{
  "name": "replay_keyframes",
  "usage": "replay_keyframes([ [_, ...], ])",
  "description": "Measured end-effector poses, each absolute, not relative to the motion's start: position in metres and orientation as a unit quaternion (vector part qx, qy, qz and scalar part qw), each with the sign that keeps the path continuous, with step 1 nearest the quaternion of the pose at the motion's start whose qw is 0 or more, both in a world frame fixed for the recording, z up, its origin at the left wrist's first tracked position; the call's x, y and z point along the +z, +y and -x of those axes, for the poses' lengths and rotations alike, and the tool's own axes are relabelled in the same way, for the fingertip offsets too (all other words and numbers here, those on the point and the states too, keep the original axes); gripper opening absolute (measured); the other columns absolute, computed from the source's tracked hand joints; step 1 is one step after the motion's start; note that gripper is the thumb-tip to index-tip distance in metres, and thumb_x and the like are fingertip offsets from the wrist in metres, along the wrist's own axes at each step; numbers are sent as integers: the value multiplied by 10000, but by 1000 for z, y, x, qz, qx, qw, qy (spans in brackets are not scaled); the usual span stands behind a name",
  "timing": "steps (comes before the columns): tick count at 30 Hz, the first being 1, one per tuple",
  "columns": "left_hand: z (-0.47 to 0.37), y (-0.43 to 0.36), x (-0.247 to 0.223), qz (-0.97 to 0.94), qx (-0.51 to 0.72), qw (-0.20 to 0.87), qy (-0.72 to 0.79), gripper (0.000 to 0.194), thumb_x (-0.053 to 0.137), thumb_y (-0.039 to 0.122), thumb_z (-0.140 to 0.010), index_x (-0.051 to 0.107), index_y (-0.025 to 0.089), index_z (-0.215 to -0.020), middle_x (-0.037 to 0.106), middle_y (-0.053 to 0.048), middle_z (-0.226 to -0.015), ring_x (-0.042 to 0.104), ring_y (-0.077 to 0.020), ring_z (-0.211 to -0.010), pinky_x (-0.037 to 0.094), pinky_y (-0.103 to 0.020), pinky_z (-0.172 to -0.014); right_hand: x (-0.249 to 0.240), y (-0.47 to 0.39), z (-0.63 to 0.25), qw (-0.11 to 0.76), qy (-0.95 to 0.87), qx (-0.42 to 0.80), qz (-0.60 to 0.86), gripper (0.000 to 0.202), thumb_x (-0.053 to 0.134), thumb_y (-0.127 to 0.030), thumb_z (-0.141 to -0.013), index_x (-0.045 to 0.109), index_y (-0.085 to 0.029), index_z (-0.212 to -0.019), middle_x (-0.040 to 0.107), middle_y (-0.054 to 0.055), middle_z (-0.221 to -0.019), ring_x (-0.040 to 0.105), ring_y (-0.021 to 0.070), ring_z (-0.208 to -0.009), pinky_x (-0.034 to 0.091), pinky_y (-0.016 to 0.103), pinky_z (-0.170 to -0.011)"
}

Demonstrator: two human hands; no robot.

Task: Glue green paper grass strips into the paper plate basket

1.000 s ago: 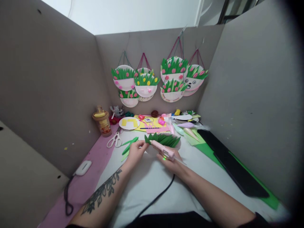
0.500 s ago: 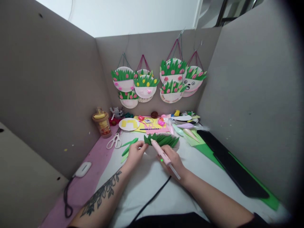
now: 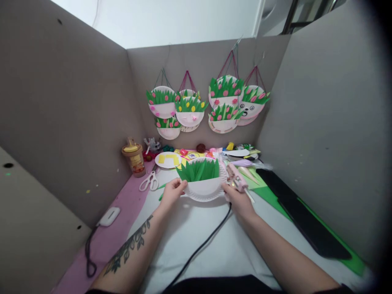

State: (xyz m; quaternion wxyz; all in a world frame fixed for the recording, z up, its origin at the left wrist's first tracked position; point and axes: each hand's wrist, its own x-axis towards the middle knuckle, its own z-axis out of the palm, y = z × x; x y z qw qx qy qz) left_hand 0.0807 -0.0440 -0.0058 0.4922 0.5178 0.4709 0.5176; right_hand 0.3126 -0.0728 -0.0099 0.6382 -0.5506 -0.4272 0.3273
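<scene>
A white paper plate pocket [image 3: 204, 190] with a fluted rim is tilted up between my hands, its flat front half facing me. Green paper grass [image 3: 200, 170] fans out of its top, leaning over the left side. My left hand [image 3: 174, 192] pinches the plate's left edge between thumb and fingers. On the opposite edge, my right hand [image 3: 240, 200] grips the rim. A pink glue gun [image 3: 237, 179] is right beside my right hand, its black cord [image 3: 203, 245] running toward my body. Green paper strips [image 3: 161, 196] are partly hidden behind my left hand.
White-handled scissors [image 3: 149, 181] and a lidded cup [image 3: 134, 158] stand or lie at left. Another plate with yellow pieces [image 3: 168, 160] lies behind. Piping bags [image 3: 241, 163] and a long black object [image 3: 301, 216] are at right. Finished plate pockets [image 3: 190, 118] hang on the back partition.
The glue gun has left my right hand's working grip and is off to the right. My right hand has taken the plate's edge, and the plate is now raised to face me.
</scene>
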Motion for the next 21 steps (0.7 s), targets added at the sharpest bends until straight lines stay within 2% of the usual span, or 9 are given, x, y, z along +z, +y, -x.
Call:
replay_keyframes([
  [3, -81, -44, -6, -510, 509, 513, 467, 350, 666, 483, -675, 611, 147, -754, 605, 5, -679, 555, -107, -630, 455, -208, -582, -22, -63, -312, 641, -347, 386, 566, 280, 712, -371, -610, 647, -156, -776, 613, -12, -563, 575, 166, -529, 429, 256, -482],
  [5, -80, -43, -4, -502, 516, 508, 472, 357, 672, 488, -667, 617, 154, -779, 608, 8, -700, 563, -112, -648, 464, -210, -580, -26, -61, -313, 650, -325, 400, 559, 276, 725, -354, -595, 648, -156, -770, 603, -21, -543, 552, 149, -490, 405, 242, -448],
  [13, -76, -37, -5, -484, 554, 487, 470, 375, 713, 472, -628, 634, 149, -801, 649, -1, -693, 587, -124, -619, 450, -223, -571, -24, -73, -312, 645, -415, 374, 522, 406, 712, -366, -627, 669, -171, -981, 692, 30, -759, 650, 227, -751, 509, 284, -611],
  [21, -75, -35, -8, -496, 544, 474, 483, 393, 704, 470, -646, 629, 126, -820, 654, -33, -704, 590, -138, -619, 451, -234, -569, -23, -72, -310, 654, -415, 357, 522, 382, 712, -351, -628, 672, -184, -970, 694, 27, -763, 658, 232, -775, 525, 283, -625],
])
